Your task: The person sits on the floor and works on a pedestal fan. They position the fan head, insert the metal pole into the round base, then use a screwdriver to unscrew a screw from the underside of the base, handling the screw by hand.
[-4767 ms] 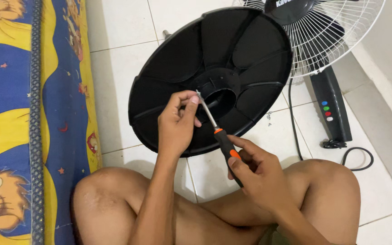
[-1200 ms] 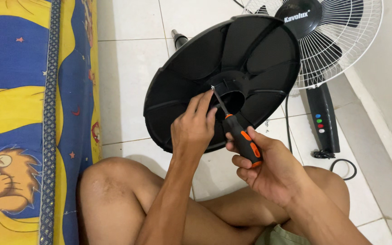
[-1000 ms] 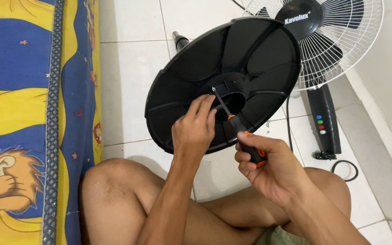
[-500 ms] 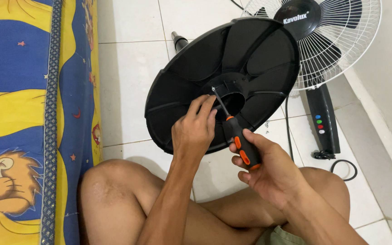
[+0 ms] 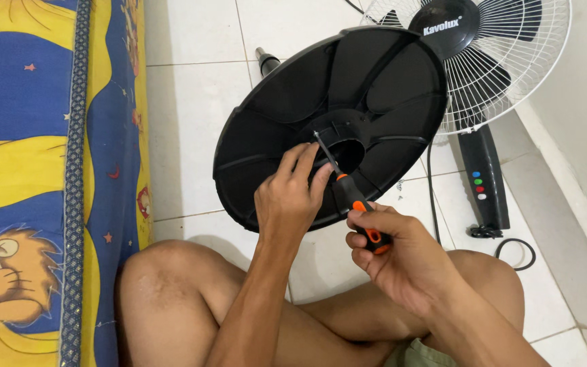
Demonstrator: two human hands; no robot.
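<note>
I am watching from the head camera as the person is sitting cross-legged on the white tiled floor (image 5: 191, 109), with the round black plastic fan base (image 5: 375, 88) tilted up on its edge in front of the knees, its ribbed underside facing the camera.

The right hand (image 5: 402, 261) is gripping the black-and-orange handle of a screwdriver (image 5: 358, 211); its fingers (image 5: 368, 221) are clenched around the handle. The thin metal shaft is running up and to the left, and its tip is sitting against the raised hub ring beside the round central hole of the fan base; the screw itself is too small for me to make out.

The left hand (image 5: 287, 200) is reaching up to the same spot. Its fingers (image 5: 305, 158) are pinching lightly at the shaft near the tip, touching both the shaft and the hub ring, so it is grasping the tool rather than hanging loose. The two hands are lying just beside each other, the left one higher and nearer the hub.

Behind the base, a white wire fan guard with a black centre cap (image 5: 511, 61) is lying on the floor, with a black control column with coloured buttons (image 5: 484, 177) below it and a black cable (image 5: 511, 248) curling nearby. A blue and yellow cartoon-print mattress (image 5: 35, 170) is lying along the left.
</note>
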